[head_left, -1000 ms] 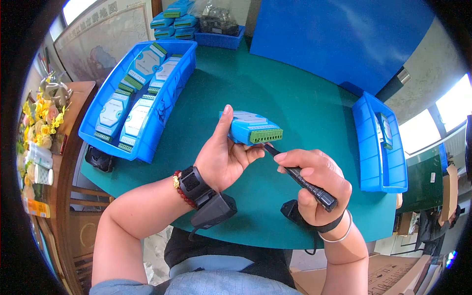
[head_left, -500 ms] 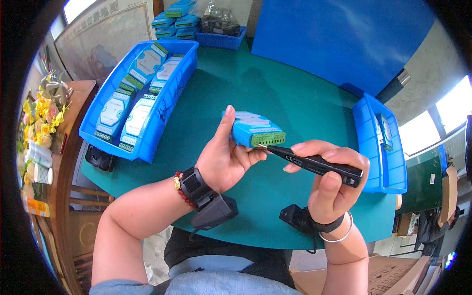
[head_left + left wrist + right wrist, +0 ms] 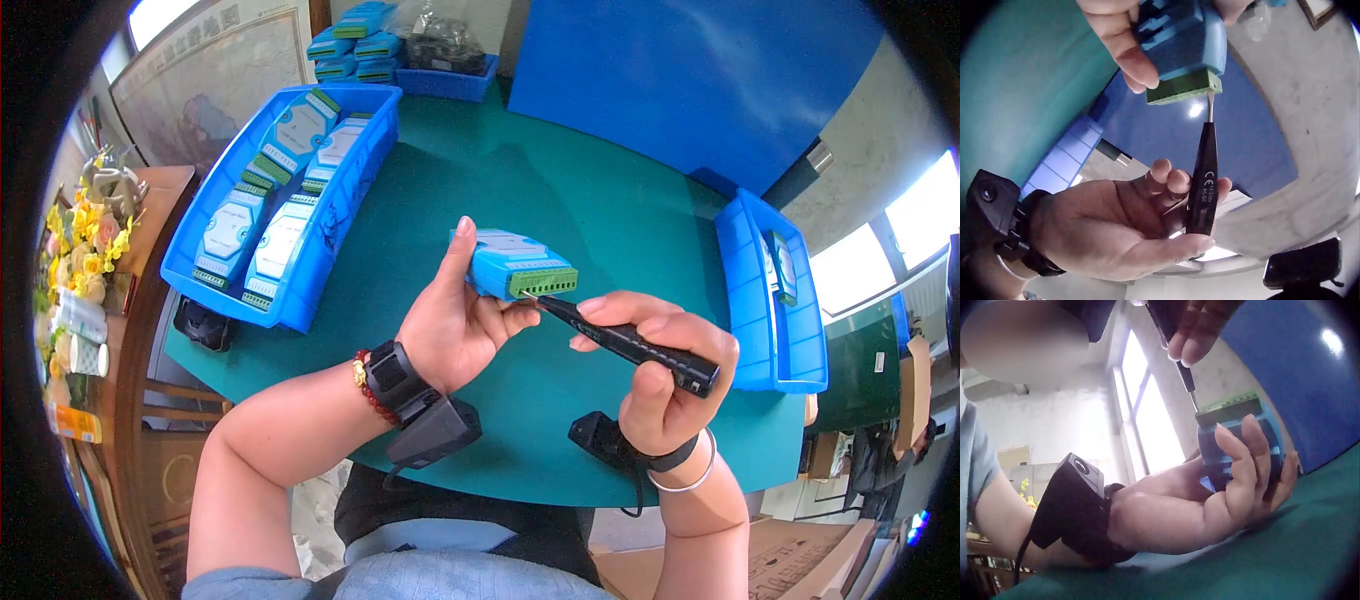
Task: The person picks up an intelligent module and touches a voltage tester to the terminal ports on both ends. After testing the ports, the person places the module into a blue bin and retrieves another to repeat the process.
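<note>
1. The left hand [image 3: 455, 325] has its grip clamped on a blue module [image 3: 505, 262], fingers curled under the casing and thumb up along its side, and holds it above the green counter [image 3: 560, 190] near the middle.
2. A green terminal strip [image 3: 542, 282] runs along the module's edge and faces the right hand [image 3: 655, 375].
3. The right hand's grip is closed round a black screwdriver [image 3: 630, 345], pinched between thumb and fingers.
4. The screwdriver's metal tip [image 3: 1210, 106] touches the terminal strip at one end, as the left wrist view shows plainly.
5. To the left on the counter lies a long blue tray [image 3: 345, 210] with several more modules [image 3: 272, 240] lying flat in it.
6. A second blue tray [image 3: 750, 300] sits at the right edge, well apart from the hands.
7. Behind it all stand stacked blue modules [image 3: 350, 45] and a small blue bin [image 3: 445, 80].
</note>
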Action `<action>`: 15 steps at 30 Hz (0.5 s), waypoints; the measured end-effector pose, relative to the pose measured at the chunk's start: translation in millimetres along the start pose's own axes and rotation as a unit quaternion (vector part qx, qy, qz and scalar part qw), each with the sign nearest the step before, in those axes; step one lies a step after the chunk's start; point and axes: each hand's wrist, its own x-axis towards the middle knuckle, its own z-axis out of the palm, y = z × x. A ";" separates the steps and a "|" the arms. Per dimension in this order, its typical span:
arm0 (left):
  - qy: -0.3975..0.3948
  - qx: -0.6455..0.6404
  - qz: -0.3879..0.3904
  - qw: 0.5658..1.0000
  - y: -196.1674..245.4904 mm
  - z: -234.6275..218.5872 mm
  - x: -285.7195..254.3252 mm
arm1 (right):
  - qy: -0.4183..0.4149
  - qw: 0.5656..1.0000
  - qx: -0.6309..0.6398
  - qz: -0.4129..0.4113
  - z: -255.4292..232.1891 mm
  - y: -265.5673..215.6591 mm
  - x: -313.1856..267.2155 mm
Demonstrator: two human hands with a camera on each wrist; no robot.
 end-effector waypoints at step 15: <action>0.017 0.039 0.024 0.999 1.8 8.8 -1.8 | -0.132 0.957 -0.245 -0.086 -6.2 -9.6 8.7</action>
